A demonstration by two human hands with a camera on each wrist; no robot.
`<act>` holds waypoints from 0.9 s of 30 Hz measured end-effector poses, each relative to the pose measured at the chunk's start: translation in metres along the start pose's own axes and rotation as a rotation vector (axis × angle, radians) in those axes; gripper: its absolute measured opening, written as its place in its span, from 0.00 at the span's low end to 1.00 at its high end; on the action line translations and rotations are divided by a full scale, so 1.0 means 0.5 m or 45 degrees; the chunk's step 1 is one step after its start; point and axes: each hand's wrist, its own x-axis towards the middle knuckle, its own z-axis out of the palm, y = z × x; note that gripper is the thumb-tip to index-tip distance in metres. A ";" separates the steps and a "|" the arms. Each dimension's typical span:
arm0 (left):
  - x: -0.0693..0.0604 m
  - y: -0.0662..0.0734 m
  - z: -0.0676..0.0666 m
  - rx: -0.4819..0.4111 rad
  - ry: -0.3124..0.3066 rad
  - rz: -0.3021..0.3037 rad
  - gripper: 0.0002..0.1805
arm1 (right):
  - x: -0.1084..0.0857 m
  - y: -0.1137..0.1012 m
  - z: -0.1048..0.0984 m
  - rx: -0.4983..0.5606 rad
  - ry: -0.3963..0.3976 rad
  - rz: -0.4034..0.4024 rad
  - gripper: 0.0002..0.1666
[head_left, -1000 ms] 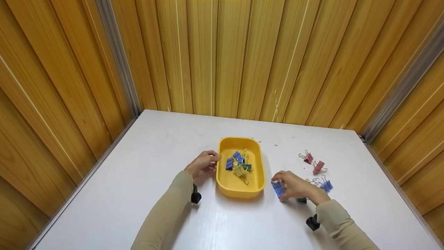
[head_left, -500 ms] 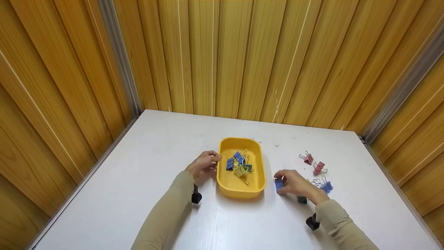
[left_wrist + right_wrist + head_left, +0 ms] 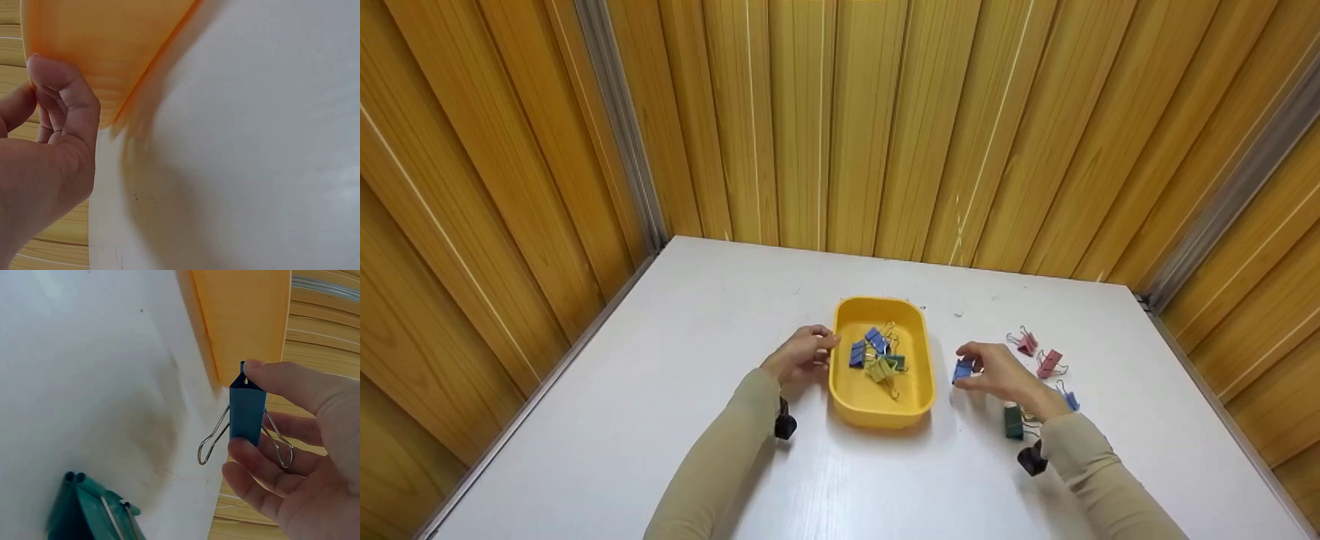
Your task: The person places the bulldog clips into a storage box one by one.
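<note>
My right hand [image 3: 997, 370] pinches a blue binder clip [image 3: 962, 370] between thumb and fingers, to the right of the yellow plastic tray [image 3: 877, 416]. In the right wrist view that blue clip [image 3: 247, 410] is off the table, its two wire handles spread out. With thumb and fingers my left hand [image 3: 801, 351] pinches the tray's left rim; the left wrist view shows the tray wall [image 3: 107, 50] beside the fingers. Inside the tray lie blue clips [image 3: 857, 354], a yellow-green clip [image 3: 880, 369] and a dark green clip [image 3: 895, 361].
Right of the tray, two pink binder clips [image 3: 1050, 364] lie on the white table [image 3: 735, 300]. Another blue clip [image 3: 1069, 398] and a dark green clip [image 3: 1014, 422] lie near my right wrist, partly hidden. Wood-patterned walls [image 3: 855, 135] enclose the table.
My right hand has taken hold of the blue binder clip, lifted it off the table and moved it slightly away from me. The left hand and the tray have stayed put.
</note>
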 end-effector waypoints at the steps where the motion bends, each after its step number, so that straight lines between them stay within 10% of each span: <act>1: 0.000 0.000 0.000 -0.004 0.001 -0.002 0.07 | 0.004 -0.003 -0.004 -0.002 0.006 -0.005 0.29; 27: 0.000 0.002 0.007 -0.004 0.062 -0.006 0.06 | 0.120 -0.098 -0.015 0.016 0.048 0.002 0.31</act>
